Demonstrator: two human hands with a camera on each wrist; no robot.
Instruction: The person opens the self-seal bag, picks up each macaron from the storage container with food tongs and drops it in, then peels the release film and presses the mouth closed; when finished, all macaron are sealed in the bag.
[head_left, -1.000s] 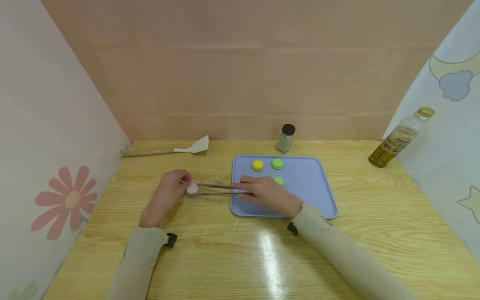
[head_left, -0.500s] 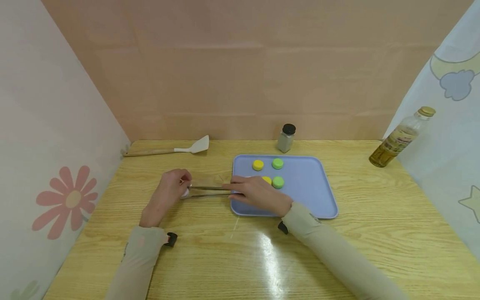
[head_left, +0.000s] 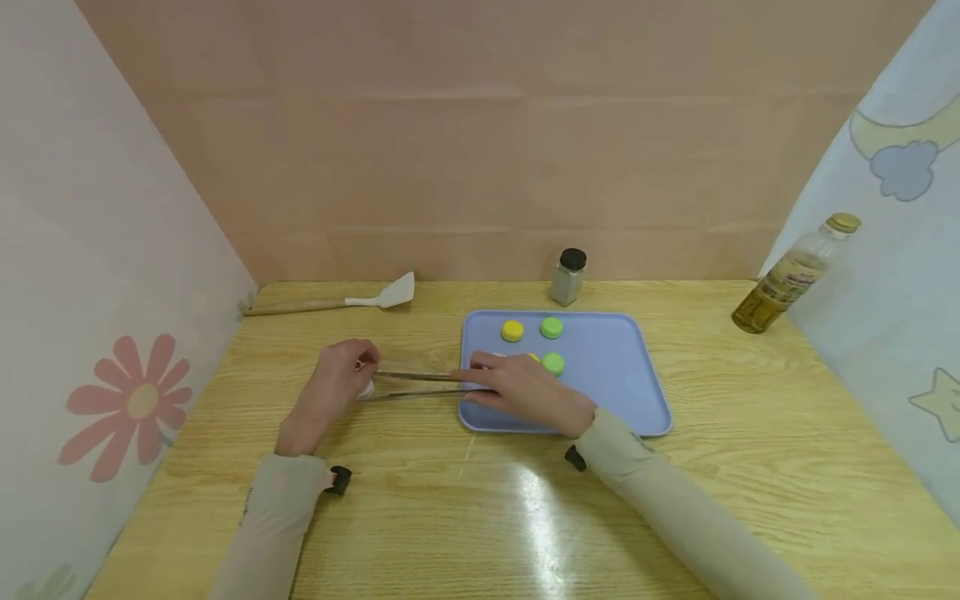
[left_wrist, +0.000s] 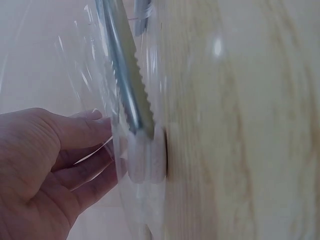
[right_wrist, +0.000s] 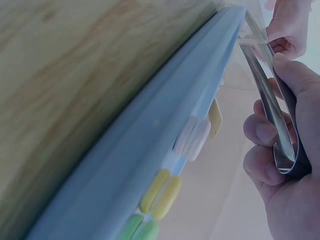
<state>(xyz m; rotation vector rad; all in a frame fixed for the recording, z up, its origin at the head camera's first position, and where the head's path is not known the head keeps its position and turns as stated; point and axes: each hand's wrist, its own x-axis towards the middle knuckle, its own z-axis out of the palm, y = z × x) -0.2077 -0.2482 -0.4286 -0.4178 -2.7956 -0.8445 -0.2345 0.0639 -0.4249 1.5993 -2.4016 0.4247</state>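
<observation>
My left hand (head_left: 330,392) pinches the edge of a clear plastic bag (left_wrist: 118,160) between thumb and fingers, left of the tray. My right hand (head_left: 525,392) grips metal tongs (head_left: 412,377) that point left toward the bag. In the left wrist view the serrated tongs tip overlaps a pale pink macaron (left_wrist: 146,160), which stands on edge within the clear plastic. The head view shows that macaron (head_left: 367,389) partly hidden by my left fingers. Beneath my right hand lies a blue tray (head_left: 615,375), its front left covered by the hand.
On the tray are yellow (head_left: 512,331) and green (head_left: 551,327) macarons, plus another pale pink macaron (right_wrist: 192,139). A spatula (head_left: 330,304) lies at the back left. Behind the tray stands a black-capped jar (head_left: 568,277), and an oil bottle (head_left: 787,283) stands at the right.
The tongs and pale pink macaron have moved left, from beside my left fingers to partly behind them. My left hand has kept its place. Over the last half second little differs.
</observation>
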